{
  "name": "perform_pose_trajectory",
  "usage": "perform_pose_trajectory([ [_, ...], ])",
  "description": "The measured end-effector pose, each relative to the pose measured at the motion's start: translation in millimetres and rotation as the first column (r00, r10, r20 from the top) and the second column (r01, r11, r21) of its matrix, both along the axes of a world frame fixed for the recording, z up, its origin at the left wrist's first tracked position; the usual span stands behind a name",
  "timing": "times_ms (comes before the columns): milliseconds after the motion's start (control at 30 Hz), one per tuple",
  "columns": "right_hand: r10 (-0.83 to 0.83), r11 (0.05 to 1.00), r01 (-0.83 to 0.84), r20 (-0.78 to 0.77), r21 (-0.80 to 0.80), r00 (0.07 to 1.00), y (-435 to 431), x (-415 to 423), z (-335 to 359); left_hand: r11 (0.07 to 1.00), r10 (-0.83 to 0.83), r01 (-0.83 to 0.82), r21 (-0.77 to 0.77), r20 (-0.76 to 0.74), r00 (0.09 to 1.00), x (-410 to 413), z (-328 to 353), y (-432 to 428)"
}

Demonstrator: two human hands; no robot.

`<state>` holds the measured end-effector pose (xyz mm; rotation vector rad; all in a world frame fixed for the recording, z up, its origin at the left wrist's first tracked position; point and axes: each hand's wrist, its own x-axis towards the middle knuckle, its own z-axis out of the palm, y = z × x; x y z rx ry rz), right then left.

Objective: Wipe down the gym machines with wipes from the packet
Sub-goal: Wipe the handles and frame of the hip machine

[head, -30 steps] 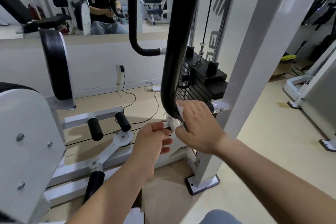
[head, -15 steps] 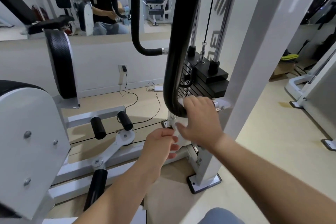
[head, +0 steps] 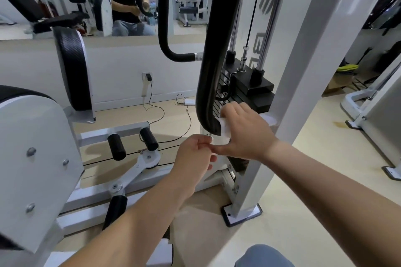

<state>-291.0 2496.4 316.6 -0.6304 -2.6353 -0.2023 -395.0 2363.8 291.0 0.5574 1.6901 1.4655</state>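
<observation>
Right hand (head: 245, 130) grips a white wipe (head: 224, 131), fingers curled over it and pressing it against the lower bend of the black padded bar (head: 213, 71) of the gym machine. Left hand (head: 193, 154) sits just below and to the left with its fingers curled, their tips meeting the right thumb by the wipe's lower edge; whether it pinches the wipe cannot be told. Behind the bar stands the black weight stack (head: 258, 91), beside a white upright post (head: 303, 71).
</observation>
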Motion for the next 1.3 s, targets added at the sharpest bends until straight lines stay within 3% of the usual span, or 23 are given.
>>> perform_pose_trajectory([
  [133,-0.082,0.995,0.075,0.096,0.073,0.992,1,-12,-6,1.0,0.0,-0.001,-0.031,-0.034,0.999,-2,-8,-10],
  [233,-0.117,0.985,0.145,0.251,-0.097,0.961,4,-20,15,0.998,0.042,-0.045,-0.052,-0.056,0.998,-8,-10,-16],
  [367,-0.091,0.888,0.325,0.568,-0.326,0.818,8,-41,47,0.998,0.027,-0.031,-0.056,-0.064,0.998,-8,-11,-16],
  [433,-0.1,0.857,0.376,0.602,-0.352,0.792,8,-43,49,0.998,-0.004,0.001,-0.057,-0.064,0.998,-3,-12,-15],
  [500,-0.197,0.915,0.327,0.445,-0.235,0.873,3,-36,34,0.998,-0.024,0.02,-0.06,-0.067,0.997,1,-16,-16],
  [567,-0.254,0.965,0.256,0.04,-0.056,0.966,-11,-24,-2,0.998,-0.026,0.021,-0.067,-0.068,0.997,3,-21,-16],
  [633,-0.196,0.976,0.214,-0.272,0.037,0.942,-28,-17,-36,0.997,-0.023,0.018,-0.074,-0.068,0.997,5,-23,-15],
  [667,-0.149,0.982,0.181,-0.356,0.056,0.922,-32,-16,-47,0.997,-0.022,0.017,-0.077,-0.076,0.997,6,-23,-15],
  [733,-0.092,0.989,0.128,-0.379,0.07,0.921,-32,-12,-54,0.997,-0.027,0.019,-0.072,-0.109,0.994,5,-22,-16],
  [800,-0.047,0.994,0.07,-0.249,0.087,0.967,-18,-4,-46,0.998,-0.058,0.047,-0.053,-0.242,0.968,3,-21,-18],
  [867,-0.034,0.998,0.035,-0.017,0.042,0.999,4,3,-21,0.99,-0.134,0.13,-0.045,-0.528,0.839,0,-20,-20],
  [967,-0.159,0.968,0.208,0.3,-0.138,0.94,35,5,18,0.962,-0.187,0.27,-0.032,-0.799,0.572,6,-9,-20],
  [1033,-0.252,0.958,0.278,0.252,-0.073,0.934,38,6,18,0.947,-0.135,0.32,0.033,-0.862,0.489,13,2,-18],
  [1167,-0.183,0.981,0.191,-0.15,0.035,0.971,6,12,-36,0.923,-0.004,0.359,0.138,-0.929,0.369,17,13,-14],
  [1300,0.001,0.995,-0.022,-0.206,-0.1,0.978,3,28,-46,0.914,0.112,0.358,0.189,-0.968,0.225,21,30,-1],
])
